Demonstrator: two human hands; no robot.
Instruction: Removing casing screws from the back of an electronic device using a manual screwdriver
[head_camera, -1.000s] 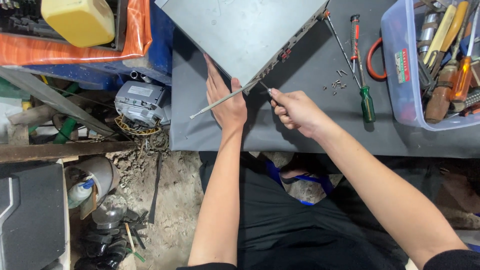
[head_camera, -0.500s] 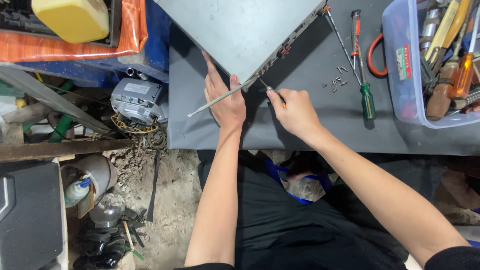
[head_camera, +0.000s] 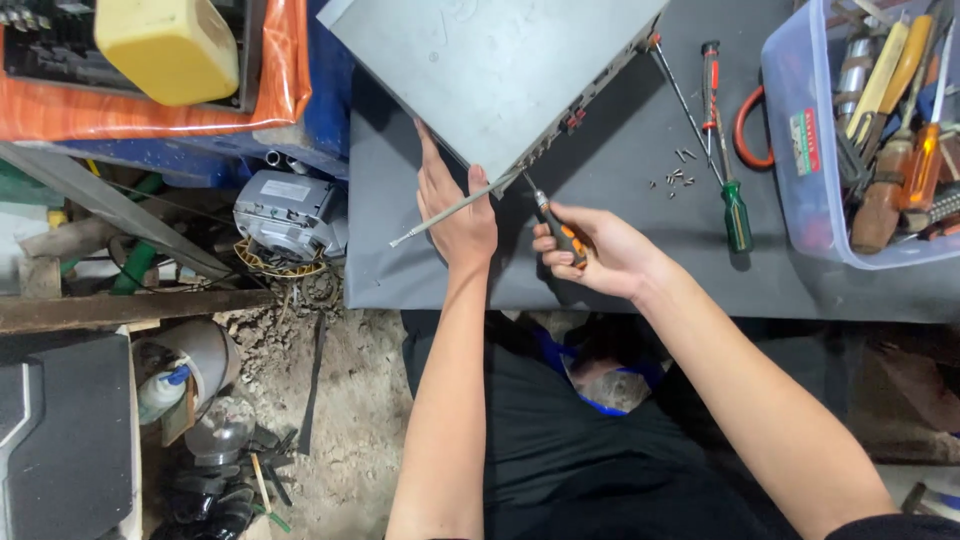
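Grey metal casing (head_camera: 500, 70) lies turned at an angle on the dark tabletop (head_camera: 620, 240), and we press our left hand (head_camera: 455, 215) flat against its near edge, fingers straight and together, so it stays put while we work the corner. Our right hand (head_camera: 600, 250) has its fingers wrapped tight around an orange-and-black screwdriver (head_camera: 555, 228), wrist bent inward, tip aimed at that corner beside a thin metal rod (head_camera: 450, 208).

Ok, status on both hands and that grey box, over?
Left hand flat against grey metal case edge. Right hand gripping small screwdriver, tip at case corner. Thin metal rod crosses left hand; loose screws nearby.
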